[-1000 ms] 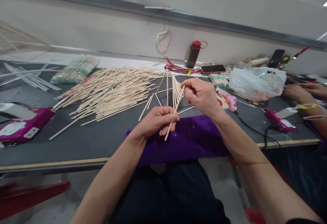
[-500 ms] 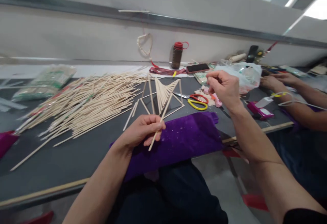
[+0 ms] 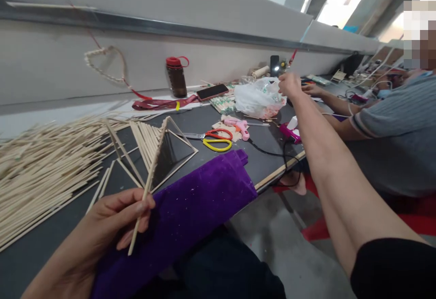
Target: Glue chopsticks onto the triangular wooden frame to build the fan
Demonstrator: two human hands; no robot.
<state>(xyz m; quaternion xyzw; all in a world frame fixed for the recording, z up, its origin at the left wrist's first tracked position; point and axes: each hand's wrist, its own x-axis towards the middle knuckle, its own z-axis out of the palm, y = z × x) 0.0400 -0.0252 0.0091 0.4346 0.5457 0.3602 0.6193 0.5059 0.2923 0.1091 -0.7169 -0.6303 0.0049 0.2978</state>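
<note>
My left hand point(image 3: 124, 219) pinches a wooden stick point(image 3: 136, 226) between thumb and fingers. The stick slants up along a frame built of thin wooden sticks point(image 3: 142, 142), with a fanned row of sticks on one face. Whether the held stick is fixed to this frame, I cannot tell. My right hand point(image 3: 289, 84) is stretched far forward, beside the white plastic bag point(image 3: 254, 97). Its fingers are curled in, and anything between them is hidden. A purple cloth point(image 3: 200, 194) lies under and beside my left hand.
Loose sticks point(image 3: 51, 167) are heaped at left. Scissors point(image 3: 218, 140), a pink glue gun point(image 3: 240, 126) with a black cord, a phone point(image 3: 213, 92) and a red-capped bottle point(image 3: 176, 78) are on the table. At right sits another person point(image 3: 398, 131), a hand near mine.
My view has swung to the right. My right hand has moved forward, from above the scissors to beside the plastic bag. The left hand keeps its grip on the wooden stick.
</note>
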